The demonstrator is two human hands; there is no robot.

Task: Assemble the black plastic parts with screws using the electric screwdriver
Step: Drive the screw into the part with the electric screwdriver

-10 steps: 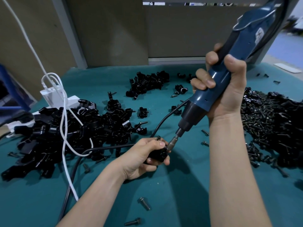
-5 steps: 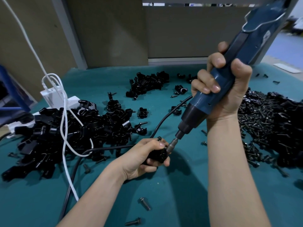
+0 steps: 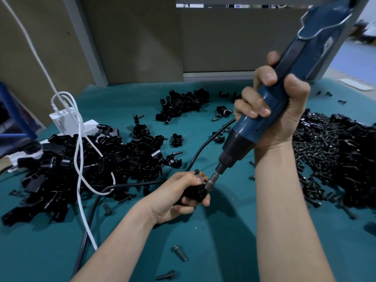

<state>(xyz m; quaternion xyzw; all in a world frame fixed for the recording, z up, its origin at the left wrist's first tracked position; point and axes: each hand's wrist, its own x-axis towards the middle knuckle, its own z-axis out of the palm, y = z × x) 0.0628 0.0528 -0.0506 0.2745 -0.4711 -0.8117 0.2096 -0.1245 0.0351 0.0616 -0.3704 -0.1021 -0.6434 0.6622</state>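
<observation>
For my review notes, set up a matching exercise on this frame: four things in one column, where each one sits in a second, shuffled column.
Things
1. electric screwdriver
2. black plastic part
3. white cable
4. loose screw

Places
A. lying on the green mat, near the bottom edge
B. gripped in the right hand
C. held in the left hand
D. draped over the pile of black parts

Pairs: 1-B, 2-C, 3-D, 4-A
</observation>
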